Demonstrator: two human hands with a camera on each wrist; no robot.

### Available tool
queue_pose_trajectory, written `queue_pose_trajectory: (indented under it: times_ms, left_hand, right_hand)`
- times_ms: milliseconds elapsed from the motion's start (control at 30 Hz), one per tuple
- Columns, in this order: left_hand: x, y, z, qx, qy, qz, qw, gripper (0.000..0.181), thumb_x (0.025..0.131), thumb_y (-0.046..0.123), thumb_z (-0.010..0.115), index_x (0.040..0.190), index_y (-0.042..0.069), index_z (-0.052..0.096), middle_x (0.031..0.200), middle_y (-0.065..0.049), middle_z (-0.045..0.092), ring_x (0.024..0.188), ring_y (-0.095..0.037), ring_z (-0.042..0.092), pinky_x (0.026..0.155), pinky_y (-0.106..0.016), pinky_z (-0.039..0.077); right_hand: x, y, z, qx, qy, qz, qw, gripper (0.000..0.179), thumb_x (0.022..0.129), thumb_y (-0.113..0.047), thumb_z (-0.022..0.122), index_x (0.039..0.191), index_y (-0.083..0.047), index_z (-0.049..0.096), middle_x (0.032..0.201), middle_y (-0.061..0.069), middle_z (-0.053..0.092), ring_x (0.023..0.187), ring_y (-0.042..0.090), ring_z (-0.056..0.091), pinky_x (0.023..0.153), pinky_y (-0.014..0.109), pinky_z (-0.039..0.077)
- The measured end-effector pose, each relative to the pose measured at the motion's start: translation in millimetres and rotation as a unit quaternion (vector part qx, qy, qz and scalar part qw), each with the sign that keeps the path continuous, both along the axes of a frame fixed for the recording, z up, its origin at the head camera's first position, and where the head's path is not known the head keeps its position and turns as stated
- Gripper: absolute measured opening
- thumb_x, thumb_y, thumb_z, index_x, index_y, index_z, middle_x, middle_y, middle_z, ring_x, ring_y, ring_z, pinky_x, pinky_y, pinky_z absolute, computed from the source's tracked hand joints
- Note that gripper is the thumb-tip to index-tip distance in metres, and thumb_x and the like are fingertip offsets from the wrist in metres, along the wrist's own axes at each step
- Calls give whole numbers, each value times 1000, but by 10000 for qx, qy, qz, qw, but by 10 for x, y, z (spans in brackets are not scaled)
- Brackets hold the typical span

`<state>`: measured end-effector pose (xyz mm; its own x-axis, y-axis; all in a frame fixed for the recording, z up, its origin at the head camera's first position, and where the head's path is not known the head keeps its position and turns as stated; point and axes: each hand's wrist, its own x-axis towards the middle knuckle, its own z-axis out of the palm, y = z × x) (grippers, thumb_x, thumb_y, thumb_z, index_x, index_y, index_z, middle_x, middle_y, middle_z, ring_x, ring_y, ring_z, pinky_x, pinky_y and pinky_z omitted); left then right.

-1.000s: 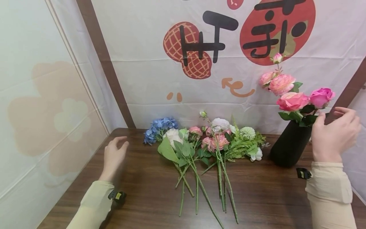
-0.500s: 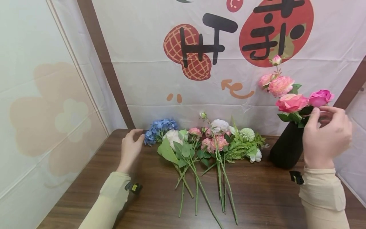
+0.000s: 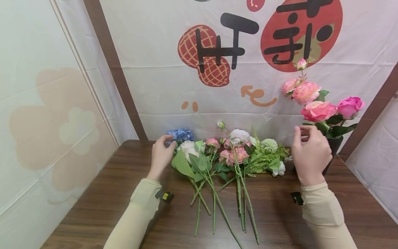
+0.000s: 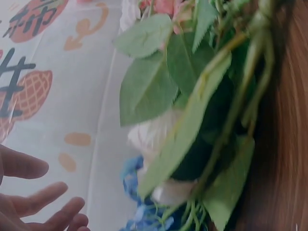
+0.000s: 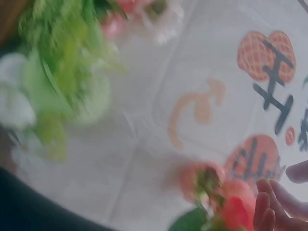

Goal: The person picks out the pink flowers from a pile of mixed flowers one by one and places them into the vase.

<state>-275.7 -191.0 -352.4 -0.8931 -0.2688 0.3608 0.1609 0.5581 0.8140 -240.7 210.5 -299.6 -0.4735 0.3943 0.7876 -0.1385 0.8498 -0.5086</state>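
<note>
Artificial flowers, loose and in a vase, with two hands, well apart from each other.
Left hand point(image 3: 161, 155): fingers parted, grasping nothing, at the blue hydrangea point(image 3: 183, 134); whether they touch cannot be told. Right hand point(image 3: 312, 154): fingers bent, thumb apart from them, holding nothing, in front of the black vase point(image 3: 335, 147) at the table's right. Vase contents: coral-pink rose point(image 3: 318, 111), magenta rose point(image 3: 350, 106), pink peony spray point(image 3: 306, 92). Loose on the wood-grain table point(image 3: 174, 228), between the hands: hydrangea, white rose point(image 3: 188, 148), green pompon flower point(image 3: 269, 146), leafy greenery point(image 3: 258, 162); green stems point(image 3: 222, 207) crossing toward the near edge.
</note>
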Motion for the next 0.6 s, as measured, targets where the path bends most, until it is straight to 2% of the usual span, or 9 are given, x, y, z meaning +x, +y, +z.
queue_pose_trajectory:
  times_ms: [167,333,600]
  left_hand:
    - [-35,151,17,-2,-113,-100,9999,34,89,17,60,121,5,60,122,-16,62,109,-32,54,92,-45,43]
    - [-70,279,26,45,57,-227,9997,32,87,12,61,118,2,62,118,-19,64,104,-34,57,89,-44,44]
    - [-138,438,-18,91,-11,-249,9996,31,88,12,60,116,1,63,114,-18,65,101,-32,58,88,-43,46]
  right_hand:
    - [-82,-129,-162,-34,-559,218,9982,35,93,-41,53,100,-11,69,85,11,70,76,31,64,58,53,41]
    - [-166,-199,-280,-64,-817,401,9958,34,94,-40,53,97,-9,68,85,11,70,74,32,65,58,53,43]
    - [-276,-253,-384,-87,-1296,478,9904,37,94,-41,51,97,-8,68,87,12,70,74,36,63,58,54,44]
